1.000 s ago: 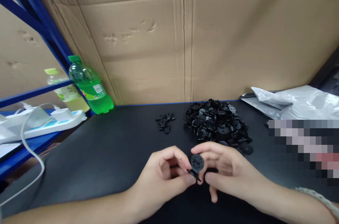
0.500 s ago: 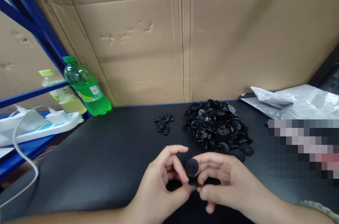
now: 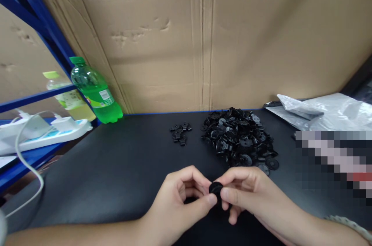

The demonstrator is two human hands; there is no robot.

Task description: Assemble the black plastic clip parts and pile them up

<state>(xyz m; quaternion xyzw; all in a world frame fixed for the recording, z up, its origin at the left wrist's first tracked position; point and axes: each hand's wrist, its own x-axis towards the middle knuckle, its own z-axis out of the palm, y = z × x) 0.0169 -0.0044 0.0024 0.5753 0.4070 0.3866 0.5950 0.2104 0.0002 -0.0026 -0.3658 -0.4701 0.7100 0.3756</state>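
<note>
A small round black plastic piece is held between my two hands, low in the middle of the view. My left hand pinches its left side with thumb and index finger. From the right, my right hand grips it the same way, its lower fingers curled beneath. The fingertips hide part of the piece. Beyond my right hand lies a large heap of similar black pieces, round discs with small holes. To its left sits a small cluster of black pieces.
A black table top lies under the hands, with a cardboard wall behind. At left are a green bottle, a paler bottle, a white power strip and a blue frame. Plastic bags lie at right.
The black piece stood unfolded, its upper disc raised over a lower one. Now it looks folded together, and both hands' fingers have closed in on it.
</note>
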